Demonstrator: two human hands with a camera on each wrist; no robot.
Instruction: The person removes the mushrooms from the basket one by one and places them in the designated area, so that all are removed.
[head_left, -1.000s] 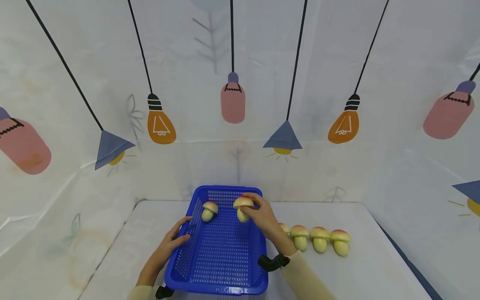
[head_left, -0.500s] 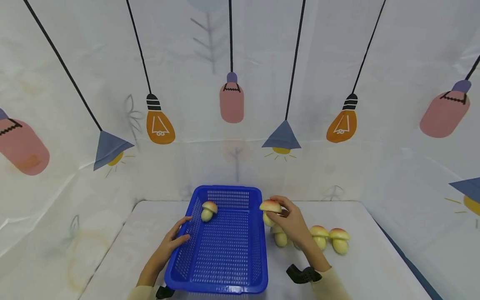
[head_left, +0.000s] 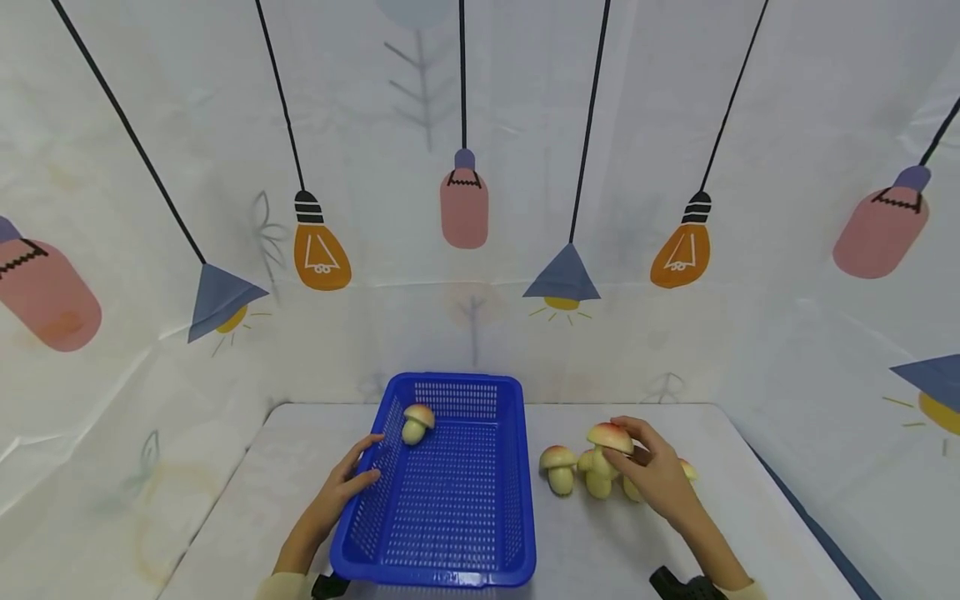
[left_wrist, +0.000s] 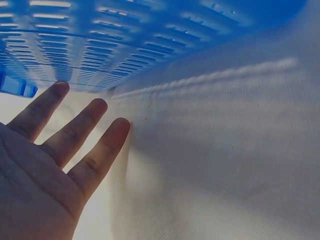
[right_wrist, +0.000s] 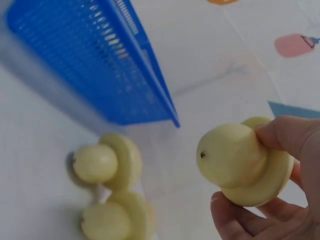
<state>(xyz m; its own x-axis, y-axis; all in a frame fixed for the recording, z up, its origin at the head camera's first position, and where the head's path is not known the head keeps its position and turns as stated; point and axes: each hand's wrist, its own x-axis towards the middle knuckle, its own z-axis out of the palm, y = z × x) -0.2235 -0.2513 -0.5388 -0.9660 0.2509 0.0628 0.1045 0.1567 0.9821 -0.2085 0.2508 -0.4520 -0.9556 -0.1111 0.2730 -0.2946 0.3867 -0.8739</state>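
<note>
In the head view a blue plastic basket (head_left: 433, 577) lies on the white table, with one toy mushroom (head_left: 413, 432) at its far left. My left hand (head_left: 327, 497) rests against the basket's left side; in the left wrist view its fingers (left_wrist: 82, 131) are straight beside the slotted wall. Right of the basket, my right hand (head_left: 660, 479) pinches another mushroom (right_wrist: 232, 156) by its cap, stem pointing away from the palm. It is above a row of mushrooms (head_left: 558, 468) on the table, partly covering those at the right end.
The white table (head_left: 600, 550) ends at a white backdrop (head_left: 480, 333) printed with hanging lamps and bulbs. The basket's right wall (right_wrist: 100, 60) stands left of the row of mushrooms.
My right hand has carried the held mushroom out from over the basket, rightward, to above the row on the table. My left hand and the basket have stayed put.
</note>
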